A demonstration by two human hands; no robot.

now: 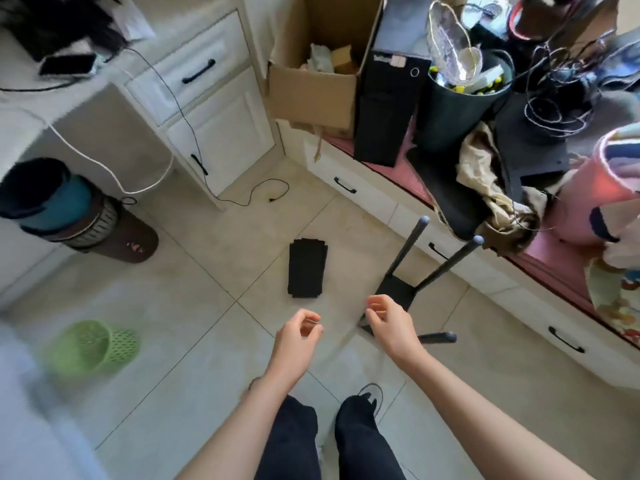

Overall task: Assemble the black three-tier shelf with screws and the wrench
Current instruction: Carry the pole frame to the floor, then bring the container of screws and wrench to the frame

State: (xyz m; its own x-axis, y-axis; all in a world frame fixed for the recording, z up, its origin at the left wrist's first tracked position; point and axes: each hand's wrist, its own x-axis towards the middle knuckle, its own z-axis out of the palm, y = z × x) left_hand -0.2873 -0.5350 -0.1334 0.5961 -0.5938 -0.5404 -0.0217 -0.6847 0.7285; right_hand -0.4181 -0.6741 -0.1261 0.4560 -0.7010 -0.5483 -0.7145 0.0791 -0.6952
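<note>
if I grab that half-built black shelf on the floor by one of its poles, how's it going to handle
The half-built shelf lies tipped on the tile floor, poles slanting up, so it will probably swing when lifted by one. The poles look thin and rigid, likely light. A joint may wobble; whether its screws are tight cannot be seen.

Both hands, left (298,336) and right (388,322), loosely curled, empty, above tiled floor (194,271); black shelf panel (307,268) flat, legged shelf part (408,282) beside.

black shelf board (307,268) 12 o'clock | dark grey legs (408,249) 1 o'clock | green perforated basket (91,348) 9 o'clock | beige tiles (194,306) | white drawers, black handles (199,71) 11 o'clock | pink bucket (595,202) 2 o'clock
</note>
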